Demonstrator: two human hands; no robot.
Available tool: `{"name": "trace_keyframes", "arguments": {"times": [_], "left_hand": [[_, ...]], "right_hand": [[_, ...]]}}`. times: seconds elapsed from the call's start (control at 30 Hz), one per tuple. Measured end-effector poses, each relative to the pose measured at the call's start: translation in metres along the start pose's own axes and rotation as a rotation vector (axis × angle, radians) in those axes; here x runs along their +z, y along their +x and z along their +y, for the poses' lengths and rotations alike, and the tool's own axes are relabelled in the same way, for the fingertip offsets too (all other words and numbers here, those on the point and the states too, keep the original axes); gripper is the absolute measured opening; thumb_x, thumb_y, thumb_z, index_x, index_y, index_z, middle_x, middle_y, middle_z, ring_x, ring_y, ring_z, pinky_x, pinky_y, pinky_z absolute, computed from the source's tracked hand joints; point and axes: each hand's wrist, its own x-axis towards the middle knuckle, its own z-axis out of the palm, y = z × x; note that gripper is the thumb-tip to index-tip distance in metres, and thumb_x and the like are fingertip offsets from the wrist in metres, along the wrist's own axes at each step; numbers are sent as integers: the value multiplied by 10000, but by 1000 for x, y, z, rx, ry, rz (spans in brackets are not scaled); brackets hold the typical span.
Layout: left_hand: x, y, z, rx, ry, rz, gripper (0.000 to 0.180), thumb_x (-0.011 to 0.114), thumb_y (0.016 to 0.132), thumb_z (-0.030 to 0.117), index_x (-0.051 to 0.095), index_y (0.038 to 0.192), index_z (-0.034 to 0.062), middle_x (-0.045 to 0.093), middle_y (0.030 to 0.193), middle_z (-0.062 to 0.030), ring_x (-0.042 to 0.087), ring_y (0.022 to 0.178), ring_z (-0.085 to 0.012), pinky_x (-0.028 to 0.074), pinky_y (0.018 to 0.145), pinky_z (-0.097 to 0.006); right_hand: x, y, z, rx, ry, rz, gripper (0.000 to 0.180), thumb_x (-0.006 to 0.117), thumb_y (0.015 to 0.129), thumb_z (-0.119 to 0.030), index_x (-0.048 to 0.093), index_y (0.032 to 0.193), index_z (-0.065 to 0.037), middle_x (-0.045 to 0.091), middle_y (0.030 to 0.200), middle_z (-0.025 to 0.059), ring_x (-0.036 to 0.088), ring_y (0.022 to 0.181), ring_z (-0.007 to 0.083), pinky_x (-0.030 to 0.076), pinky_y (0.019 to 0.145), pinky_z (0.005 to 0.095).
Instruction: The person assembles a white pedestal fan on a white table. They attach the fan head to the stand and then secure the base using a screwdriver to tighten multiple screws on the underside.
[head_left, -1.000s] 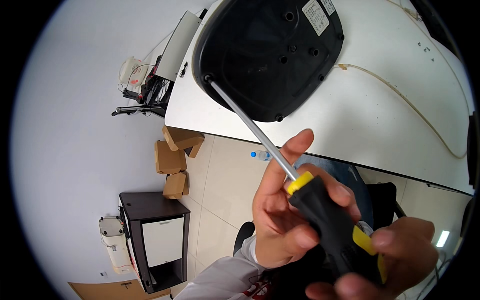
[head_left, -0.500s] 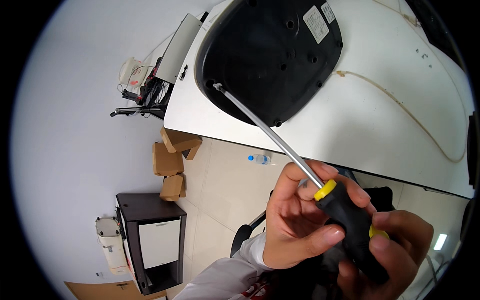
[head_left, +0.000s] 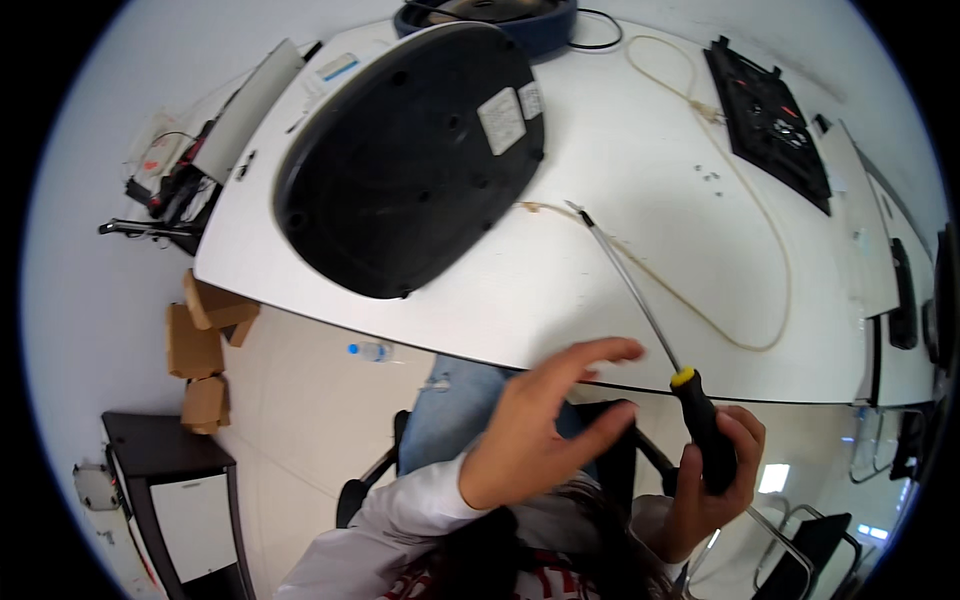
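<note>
My right hand is closed round the black handle of a long screwdriver with a yellow collar. Its shaft points up and left over the table, and a small shiny bit, perhaps a screw, shows at the tip. Beside the shaft, my left hand is open, thumb and fingers apart, touching nothing. A rounded black plastic appliance base lies underside up on the left of the table, with recessed holes and white labels. Several small screws lie loose on the right. A beige cord loops across the tabletop.
The white table has its near edge in front of me. A black tool case lies open at the far right, and a dark blue round tub stands at the back. Cardboard boxes and a water bottle are on the floor.
The screwdriver's tip has left a hole in the black base and swung right, over the cord. My left hand has let go of the screwdriver; the right holds it alone. The view has shifted right.
</note>
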Motion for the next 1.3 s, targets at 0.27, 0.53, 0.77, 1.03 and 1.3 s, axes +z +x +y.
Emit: {"name": "trace_keyframes", "arguments": {"times": [0.27,0.53,0.77,1.03,1.3], "left_hand": [[-4,86,-18,316,617,18,308,624,813,78,610,1119,58,609,1105,-122,553,1036,-299,454,860,-362],[20,179,-55,461,1124,-182,382,580,841,177,574,1218,117,485,1292,-170,417,1203,-406,458,913,-424],[46,212,-62,188,1270,-401,543,508,878,213,382,1405,245,234,1501,-149,158,1379,-424,254,1065,-586],[46,217,-62,173,1344,-436,520,489,893,245,387,1398,306,269,1498,-115,191,1377,-409,273,1057,-582],[52,217,-55,157,1237,-382,589,529,872,256,338,1428,290,310,1474,-149,265,1342,-432,299,1045,-565]], "right_hand": [[-19,42,57,270,-49,97,248,631,815,-6,590,1058,12,586,1026,82,564,911,160,453,812,257],[-19,70,88,298,-60,136,248,648,832,-44,605,1073,-5,618,1019,59,579,886,127,458,766,227],[-22,72,93,321,-64,120,244,647,840,-55,603,1076,-16,613,1031,60,580,893,136,463,776,239],[-27,68,94,336,-26,157,232,642,852,-71,601,1075,-23,593,890,30,536,701,86,436,618,204],[-28,65,95,355,144,264,250,627,874,-110,580,1105,-25,520,665,-26,417,521,25,317,458,167]]}}
